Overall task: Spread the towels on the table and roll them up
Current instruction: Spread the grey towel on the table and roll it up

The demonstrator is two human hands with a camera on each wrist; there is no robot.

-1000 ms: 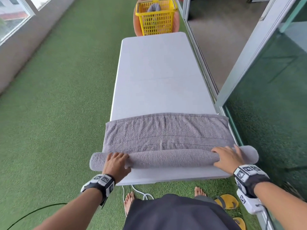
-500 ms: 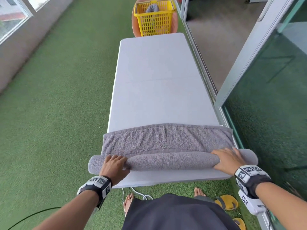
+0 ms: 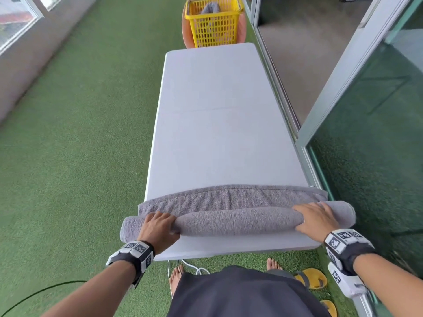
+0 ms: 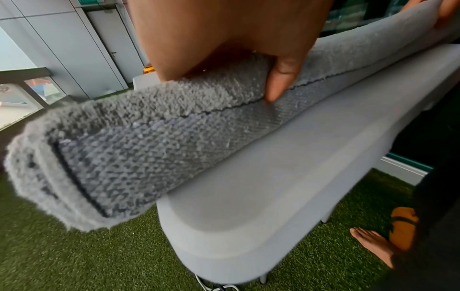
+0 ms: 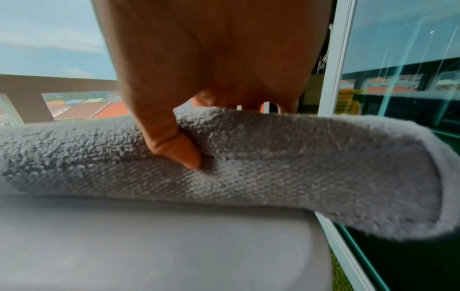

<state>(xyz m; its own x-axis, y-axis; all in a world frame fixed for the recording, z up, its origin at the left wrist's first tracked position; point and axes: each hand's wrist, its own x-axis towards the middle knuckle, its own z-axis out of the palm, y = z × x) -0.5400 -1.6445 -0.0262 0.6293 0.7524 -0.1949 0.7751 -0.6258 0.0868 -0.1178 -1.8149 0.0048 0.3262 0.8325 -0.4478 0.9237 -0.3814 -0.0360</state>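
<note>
A grey towel lies across the near end of the white table (image 3: 217,122), most of it wound into a thick roll (image 3: 238,219) whose ends overhang both sides. Only a narrow flat strip (image 3: 231,197) stays unrolled beyond it. My left hand (image 3: 158,227) grips the roll near its left end, fingers over the top. In the left wrist view the thumb (image 4: 281,78) presses the roll (image 4: 154,141) from the near side. My right hand (image 3: 315,220) holds the right end the same way, its thumb (image 5: 174,145) dug into the roll (image 5: 298,177).
A yellow basket (image 3: 214,26) with another grey towel (image 3: 209,8) stands past the table's far end. A glass sliding door (image 3: 366,156) runs close along the table's right side. Green turf surrounds the table; yellow sandals (image 3: 311,279) and a white cable (image 3: 196,268) lie by my bare feet.
The flat part of the towel has shrunk to a narrow strip and its far edge has drawn nearer. The roll has grown thicker. Both hands stayed on it near the table's front edge.
</note>
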